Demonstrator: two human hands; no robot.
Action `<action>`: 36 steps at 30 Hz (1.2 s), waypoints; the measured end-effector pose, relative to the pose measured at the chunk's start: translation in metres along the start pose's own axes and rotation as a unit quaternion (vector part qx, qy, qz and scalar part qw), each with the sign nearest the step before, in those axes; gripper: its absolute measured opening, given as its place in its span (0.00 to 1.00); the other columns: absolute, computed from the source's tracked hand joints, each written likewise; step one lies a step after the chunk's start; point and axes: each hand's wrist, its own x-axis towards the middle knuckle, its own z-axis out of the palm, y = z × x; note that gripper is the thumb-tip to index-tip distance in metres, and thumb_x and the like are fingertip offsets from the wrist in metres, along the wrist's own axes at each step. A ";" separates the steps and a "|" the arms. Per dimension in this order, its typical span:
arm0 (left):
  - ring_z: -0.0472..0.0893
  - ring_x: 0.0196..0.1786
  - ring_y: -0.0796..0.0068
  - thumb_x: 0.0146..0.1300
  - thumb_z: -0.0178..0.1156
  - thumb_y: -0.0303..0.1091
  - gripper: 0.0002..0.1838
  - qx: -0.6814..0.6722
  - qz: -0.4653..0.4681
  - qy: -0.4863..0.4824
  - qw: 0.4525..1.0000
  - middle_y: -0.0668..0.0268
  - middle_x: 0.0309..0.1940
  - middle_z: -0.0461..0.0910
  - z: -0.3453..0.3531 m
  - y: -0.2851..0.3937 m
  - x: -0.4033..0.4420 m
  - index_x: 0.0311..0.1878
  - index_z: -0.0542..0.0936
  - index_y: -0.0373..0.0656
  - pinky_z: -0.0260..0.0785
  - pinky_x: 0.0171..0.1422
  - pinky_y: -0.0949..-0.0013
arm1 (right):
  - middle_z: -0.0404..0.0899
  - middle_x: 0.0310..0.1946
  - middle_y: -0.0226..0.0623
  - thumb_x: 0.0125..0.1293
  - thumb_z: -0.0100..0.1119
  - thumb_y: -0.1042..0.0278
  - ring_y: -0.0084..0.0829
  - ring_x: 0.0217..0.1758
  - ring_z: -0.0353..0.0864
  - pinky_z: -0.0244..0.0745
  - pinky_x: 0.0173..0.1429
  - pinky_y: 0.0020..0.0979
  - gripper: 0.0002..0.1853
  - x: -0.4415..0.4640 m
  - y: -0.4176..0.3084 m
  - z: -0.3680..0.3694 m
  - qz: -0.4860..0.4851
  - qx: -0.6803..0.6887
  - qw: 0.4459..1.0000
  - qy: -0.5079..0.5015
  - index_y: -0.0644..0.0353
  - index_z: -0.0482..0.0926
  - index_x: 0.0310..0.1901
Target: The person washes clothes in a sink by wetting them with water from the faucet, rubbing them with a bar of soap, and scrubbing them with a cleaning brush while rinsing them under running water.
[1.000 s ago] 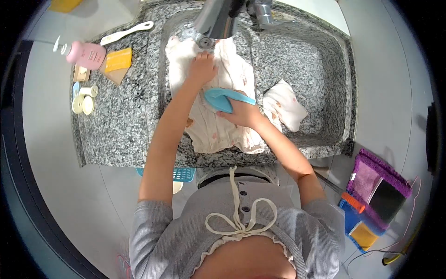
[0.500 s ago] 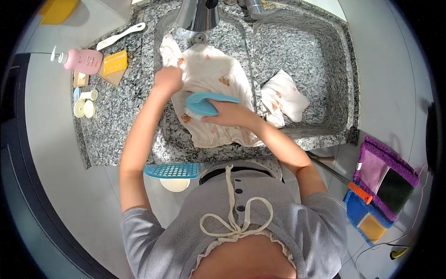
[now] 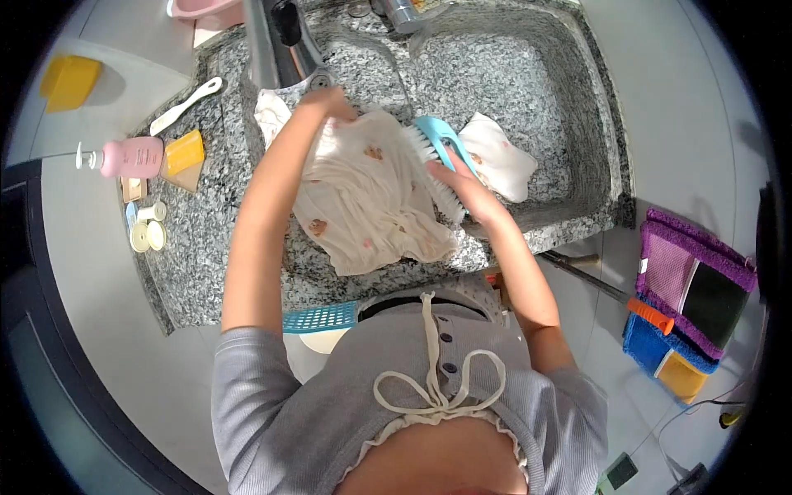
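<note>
A white cloth with small brown and pink prints (image 3: 363,198) lies wrinkled over the left part of the granite sink. My left hand (image 3: 330,106) is at the cloth's top edge, just below the faucet (image 3: 285,49); its fingers are blurred and partly hidden. In my right hand (image 3: 469,188) is a blue scrub brush (image 3: 437,132), tilted on its side so that its white bristles face left, at the cloth's right edge. Right of the brush, a second, folded printed cloth (image 3: 499,157) sits in the right basin.
Left on the counter (image 3: 223,165) are a pink pump bottle (image 3: 136,157), a yellow block (image 3: 185,152), a white-handled brush (image 3: 186,107) and spools (image 3: 153,212). A blue basket (image 3: 322,318) is below the counter edge. Mop pads (image 3: 701,280) are at the right.
My left hand has moved from the cloth's left side up and right. My right hand has carried the brush to the right and turned it on its side. The view has shifted.
</note>
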 end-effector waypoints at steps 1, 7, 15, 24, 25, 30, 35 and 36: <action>0.80 0.29 0.66 0.40 0.63 0.51 0.21 0.017 -0.009 -0.040 0.999 0.59 0.26 0.81 -0.007 0.006 -0.008 0.25 0.82 0.39 0.72 0.37 0.67 | 0.47 0.70 0.42 0.61 0.51 0.46 0.33 0.73 0.42 0.35 0.72 0.32 0.39 -0.001 -0.002 -0.004 0.041 0.000 0.999 -0.008 0.57 0.51 0.69; 0.68 0.14 0.76 0.48 0.64 0.45 0.18 -0.061 -0.007 -0.124 0.990 0.66 0.13 0.71 -0.004 0.000 -0.006 0.21 0.74 0.39 0.63 0.17 0.68 | 0.57 0.66 0.40 0.63 0.50 0.49 0.33 0.69 0.52 0.44 0.70 0.30 0.34 0.002 0.021 -0.016 -0.014 0.045 0.998 0.046 0.62 0.58 0.65; 0.75 0.23 0.76 0.57 0.57 0.34 0.11 -0.384 0.216 0.223 0.870 0.62 0.22 0.76 -0.027 -0.012 0.019 0.41 0.73 0.41 0.70 0.31 0.73 | 0.53 0.67 0.43 0.61 0.52 0.45 0.34 0.70 0.52 0.47 0.70 0.32 0.41 0.004 0.030 -0.035 0.029 0.163 0.986 0.036 0.62 0.50 0.68; 0.70 0.57 0.59 0.57 0.54 0.35 0.25 -0.094 0.147 0.204 0.963 0.53 0.54 0.69 0.047 0.022 -0.025 0.59 0.67 0.43 0.66 0.59 0.61 | 0.63 0.61 0.46 0.61 0.55 0.49 0.39 0.63 0.64 0.59 0.64 0.33 0.37 0.019 0.039 -0.043 -0.073 -0.047 0.988 0.126 0.65 0.57 0.64; 0.71 0.55 0.56 0.56 0.56 0.39 0.26 -0.099 0.151 0.168 0.969 0.52 0.52 0.70 0.059 0.036 -0.053 0.58 0.68 0.42 0.66 0.57 0.60 | 0.63 0.61 0.47 0.60 0.55 0.48 0.39 0.63 0.63 0.57 0.64 0.33 0.37 0.022 0.034 -0.041 -0.091 -0.119 0.980 0.128 0.66 0.58 0.63; 0.76 0.48 0.54 0.55 0.57 0.45 0.25 -0.052 0.200 0.092 0.974 0.49 0.43 0.74 0.114 0.109 -0.167 0.51 0.71 0.38 0.70 0.48 0.57 | 0.66 0.56 0.53 0.59 0.55 0.53 0.46 0.58 0.67 0.63 0.60 0.38 0.33 0.052 -0.002 -0.006 -0.184 -0.399 0.898 -0.001 0.64 0.62 0.61; 0.78 0.39 0.50 0.55 0.56 0.40 0.18 -0.108 0.197 0.106 0.969 0.50 0.31 0.77 0.135 0.111 -0.168 0.43 0.73 0.37 0.70 0.44 0.53 | 0.72 0.49 0.46 0.58 0.54 0.54 0.42 0.50 0.73 0.69 0.54 0.39 0.29 0.112 0.049 0.032 -0.410 -0.546 0.724 -0.098 0.51 0.65 0.61; 0.78 0.38 0.49 0.55 0.56 0.39 0.17 -0.115 0.199 0.085 0.969 0.50 0.29 0.78 0.135 0.110 -0.168 0.42 0.73 0.37 0.70 0.43 0.53 | 0.73 0.48 0.44 0.58 0.54 0.53 0.40 0.48 0.74 0.70 0.54 0.39 0.29 0.137 0.052 0.033 -0.476 -0.531 0.691 -0.113 0.48 0.65 0.61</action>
